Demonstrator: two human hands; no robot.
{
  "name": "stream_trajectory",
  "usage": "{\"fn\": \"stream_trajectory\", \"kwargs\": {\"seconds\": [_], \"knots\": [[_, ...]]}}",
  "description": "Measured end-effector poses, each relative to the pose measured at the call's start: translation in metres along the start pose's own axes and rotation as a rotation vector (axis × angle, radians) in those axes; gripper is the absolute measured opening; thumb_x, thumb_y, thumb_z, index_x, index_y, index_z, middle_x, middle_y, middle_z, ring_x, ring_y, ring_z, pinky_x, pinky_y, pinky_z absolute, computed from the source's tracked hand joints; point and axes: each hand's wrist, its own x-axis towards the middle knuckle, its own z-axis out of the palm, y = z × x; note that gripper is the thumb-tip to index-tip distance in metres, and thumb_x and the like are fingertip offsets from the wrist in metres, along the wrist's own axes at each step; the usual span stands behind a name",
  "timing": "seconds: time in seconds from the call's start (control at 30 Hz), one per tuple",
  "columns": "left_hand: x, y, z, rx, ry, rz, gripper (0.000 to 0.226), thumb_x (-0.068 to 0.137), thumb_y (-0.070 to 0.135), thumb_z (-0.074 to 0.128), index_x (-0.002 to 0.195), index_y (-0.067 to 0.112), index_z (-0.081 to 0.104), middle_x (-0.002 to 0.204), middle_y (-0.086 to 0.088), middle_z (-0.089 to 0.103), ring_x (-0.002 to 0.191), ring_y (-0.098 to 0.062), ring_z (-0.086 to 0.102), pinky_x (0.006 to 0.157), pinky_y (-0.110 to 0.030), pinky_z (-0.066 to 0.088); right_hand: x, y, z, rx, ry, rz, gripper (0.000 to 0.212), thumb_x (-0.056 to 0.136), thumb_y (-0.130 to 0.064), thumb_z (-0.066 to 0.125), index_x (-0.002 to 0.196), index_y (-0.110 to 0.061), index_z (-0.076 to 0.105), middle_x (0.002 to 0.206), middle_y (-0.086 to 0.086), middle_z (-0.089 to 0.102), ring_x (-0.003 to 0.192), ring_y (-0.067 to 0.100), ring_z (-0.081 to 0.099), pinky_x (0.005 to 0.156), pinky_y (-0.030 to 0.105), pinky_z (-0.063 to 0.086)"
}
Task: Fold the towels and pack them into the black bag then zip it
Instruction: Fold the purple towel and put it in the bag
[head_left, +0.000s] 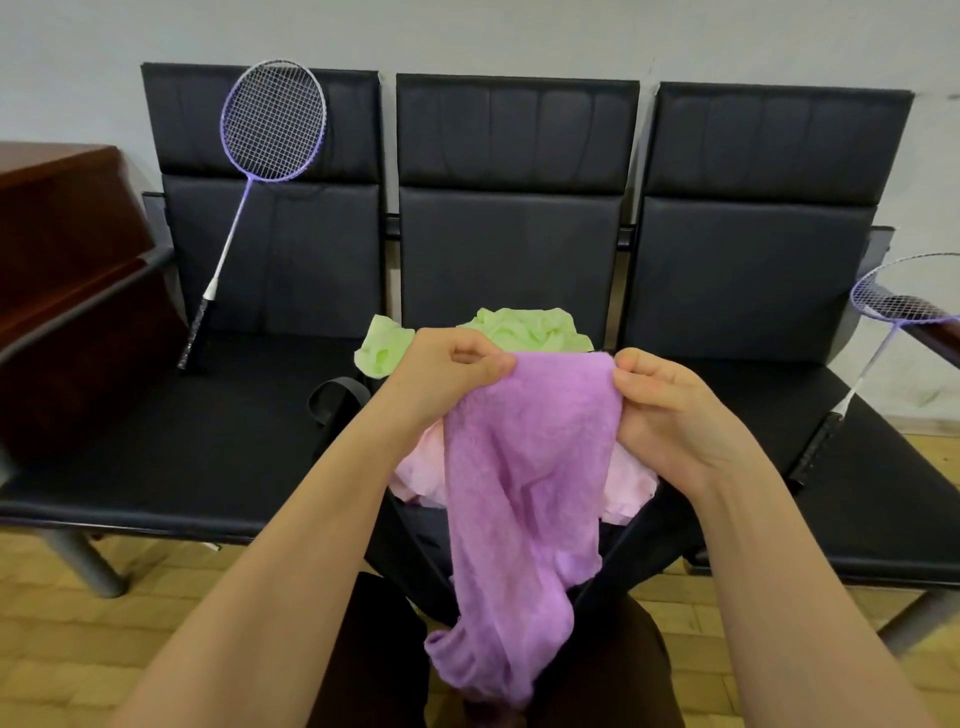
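Two hands pinch the purple towel (519, 467) by its top corners, left hand (447, 371) and right hand (670, 410) curled on the edge. It hangs above the black bag (410, 551); a pink towel (421, 473) lies in the bag, a green towel (519, 325) just behind it.
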Motion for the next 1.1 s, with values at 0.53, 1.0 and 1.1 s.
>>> {"fn": "stream_trajectory", "kwargs": {"seconds": [0.53,1.0,1.1], "knots": [[-0.016,-0.026,0.006,0.139,-0.360,-0.189,0.021,0.091,0.007,0.060,0.073,0.018,0.065,0.061,0.008,0.058,0.058,-0.003,0.050,0.059,-0.019,0.043,0.011,0.013,0.003,-0.088,0.303,-0.103,0.014,0.091,0.005,0.056,0.086,-0.008,0.059,0.078,0.005,0.058,0.075,0.017,0.058,0.073,0.030,0.048],[-0.009,-0.046,0.038,-0.032,-0.152,-0.128,0.013,0.090,0.014,0.064,0.086,0.002,0.066,0.078,-0.002,0.057,0.074,-0.013,0.051,0.065,-0.020,0.043,0.008,0.011,-0.002,-0.138,0.258,-0.083,0.020,0.093,-0.003,0.053,0.107,-0.001,0.067,0.114,0.019,0.068,0.106,0.029,0.067,0.092,0.039,0.054],[-0.008,-0.041,0.026,-0.132,-0.010,-0.123,0.013,0.088,0.011,0.065,0.075,0.011,0.067,0.068,0.006,0.062,0.066,-0.005,0.055,0.065,-0.018,0.044,0.001,0.011,-0.011,-0.206,0.289,-0.044,0.020,0.096,-0.007,0.051,0.106,-0.004,0.068,0.108,0.014,0.072,0.101,0.026,0.069,0.089,0.037,0.055]]}}
